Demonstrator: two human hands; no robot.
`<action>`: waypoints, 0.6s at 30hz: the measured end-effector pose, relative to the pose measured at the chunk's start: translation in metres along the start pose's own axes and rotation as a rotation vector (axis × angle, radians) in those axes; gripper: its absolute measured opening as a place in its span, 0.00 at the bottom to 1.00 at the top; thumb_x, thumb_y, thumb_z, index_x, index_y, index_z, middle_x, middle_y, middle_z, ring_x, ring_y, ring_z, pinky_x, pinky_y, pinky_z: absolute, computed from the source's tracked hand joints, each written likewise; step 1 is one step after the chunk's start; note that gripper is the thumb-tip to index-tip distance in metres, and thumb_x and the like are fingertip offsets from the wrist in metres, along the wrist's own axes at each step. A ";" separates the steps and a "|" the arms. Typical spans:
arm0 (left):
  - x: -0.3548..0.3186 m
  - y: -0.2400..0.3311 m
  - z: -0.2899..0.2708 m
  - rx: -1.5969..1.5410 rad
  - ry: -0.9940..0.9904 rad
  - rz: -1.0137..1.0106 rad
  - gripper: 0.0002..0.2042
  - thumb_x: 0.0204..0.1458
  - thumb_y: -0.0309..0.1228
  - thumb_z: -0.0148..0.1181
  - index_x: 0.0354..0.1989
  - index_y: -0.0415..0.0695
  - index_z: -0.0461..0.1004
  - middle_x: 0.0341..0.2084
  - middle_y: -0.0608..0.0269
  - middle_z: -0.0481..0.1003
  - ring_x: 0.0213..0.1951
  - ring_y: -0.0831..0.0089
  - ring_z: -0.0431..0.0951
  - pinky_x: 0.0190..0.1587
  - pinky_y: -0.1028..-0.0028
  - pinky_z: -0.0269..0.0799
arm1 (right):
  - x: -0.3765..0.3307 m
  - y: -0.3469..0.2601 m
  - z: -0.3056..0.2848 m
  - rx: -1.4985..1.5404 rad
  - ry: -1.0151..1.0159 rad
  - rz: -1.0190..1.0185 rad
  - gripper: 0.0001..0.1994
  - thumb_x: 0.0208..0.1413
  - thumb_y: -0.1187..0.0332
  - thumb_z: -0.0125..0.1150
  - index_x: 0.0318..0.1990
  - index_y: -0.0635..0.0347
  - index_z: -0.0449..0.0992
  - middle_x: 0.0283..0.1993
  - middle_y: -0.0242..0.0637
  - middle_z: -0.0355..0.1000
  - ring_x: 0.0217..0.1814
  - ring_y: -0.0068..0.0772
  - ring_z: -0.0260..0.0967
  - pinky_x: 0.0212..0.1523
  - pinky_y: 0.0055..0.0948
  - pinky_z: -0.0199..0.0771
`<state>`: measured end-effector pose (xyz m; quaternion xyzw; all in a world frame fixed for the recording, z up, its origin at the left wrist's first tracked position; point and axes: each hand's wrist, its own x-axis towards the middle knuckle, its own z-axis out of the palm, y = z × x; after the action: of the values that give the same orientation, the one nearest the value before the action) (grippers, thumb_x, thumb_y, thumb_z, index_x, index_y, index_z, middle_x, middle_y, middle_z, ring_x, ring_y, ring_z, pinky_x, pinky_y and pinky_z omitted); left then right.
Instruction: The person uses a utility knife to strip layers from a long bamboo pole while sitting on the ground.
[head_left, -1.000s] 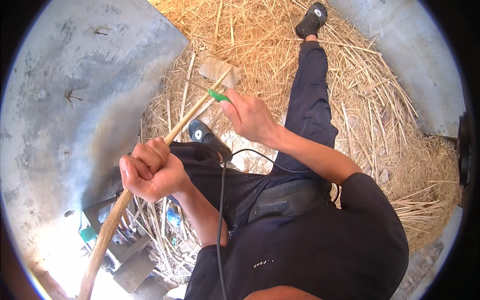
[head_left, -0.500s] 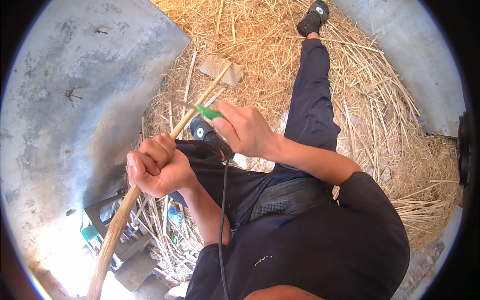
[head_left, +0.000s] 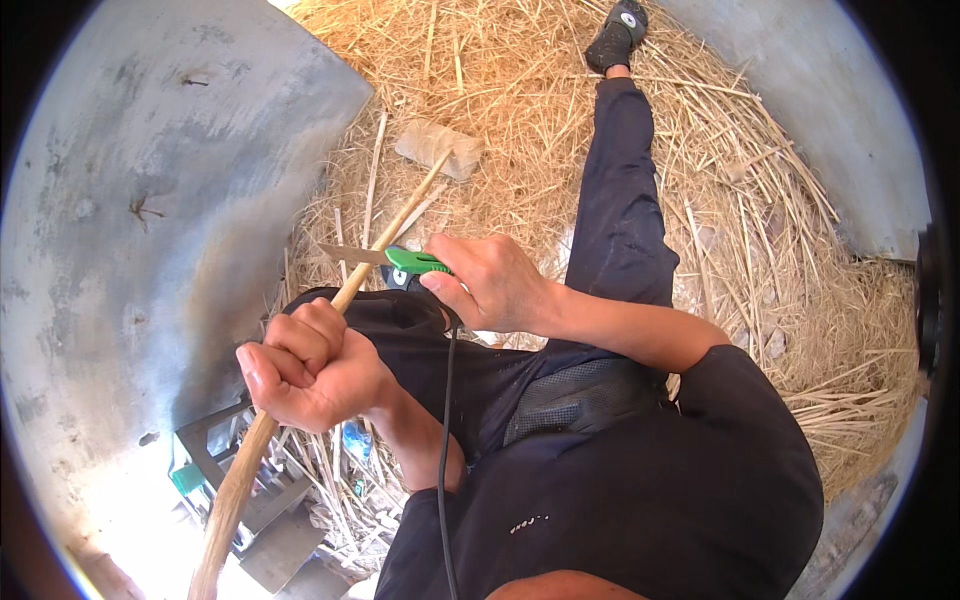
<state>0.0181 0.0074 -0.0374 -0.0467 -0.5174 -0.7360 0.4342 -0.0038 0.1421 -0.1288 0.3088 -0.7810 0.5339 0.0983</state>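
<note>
My left hand (head_left: 318,368) is closed in a fist round a long, pale wooden stick (head_left: 238,485). The stick slants from the lower left up to a thinner far end. In my right hand (head_left: 500,285) is a utility knife (head_left: 413,262) with a green handle and a long extended blade. Its blade lies across the stick a little beyond my left fist, pointing left and nearly level. Whether the edge bites into the wood cannot be made out.
Loose straw (head_left: 520,150) covers the ground, with a flat stone block (head_left: 440,148) near the stick's far end. Grey walls (head_left: 180,200) stand left and right. A dark frame (head_left: 270,505) with small items sits lower left. A black cable (head_left: 447,450) hangs before my body.
My right hand has drawn the knife down along the stick toward me, and the blade has turned more level. My left hand and the stick have shifted slightly down.
</note>
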 end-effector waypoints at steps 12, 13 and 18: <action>-0.002 -0.001 0.004 -0.038 -0.050 0.002 0.20 0.57 0.33 0.40 0.13 0.51 0.44 0.05 0.71 0.45 0.10 0.83 0.37 0.12 0.78 0.34 | -0.011 0.072 0.011 -0.344 -0.171 0.385 0.17 0.64 0.58 0.41 0.35 0.66 0.67 0.15 0.50 0.66 0.18 0.55 0.68 0.19 0.45 0.67; -0.002 0.000 0.003 -0.030 -0.062 0.009 0.20 0.57 0.33 0.40 0.13 0.51 0.44 0.05 0.71 0.45 0.10 0.83 0.37 0.12 0.78 0.34 | -0.011 0.074 0.009 -0.365 -0.156 0.394 0.17 0.64 0.58 0.41 0.34 0.66 0.66 0.15 0.50 0.66 0.18 0.55 0.68 0.19 0.45 0.67; -0.008 -0.002 0.007 -0.038 0.025 -0.004 0.20 0.56 0.32 0.41 0.13 0.51 0.44 0.04 0.71 0.45 0.10 0.84 0.37 0.12 0.78 0.34 | -0.002 -0.001 -0.003 -0.048 -0.024 0.017 0.16 0.64 0.60 0.40 0.36 0.64 0.69 0.13 0.47 0.64 0.15 0.46 0.67 0.17 0.42 0.66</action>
<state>0.0189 0.0173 -0.0398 -0.0445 -0.4977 -0.7472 0.4381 -0.0026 0.1452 -0.1277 0.3062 -0.7972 0.5122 0.0919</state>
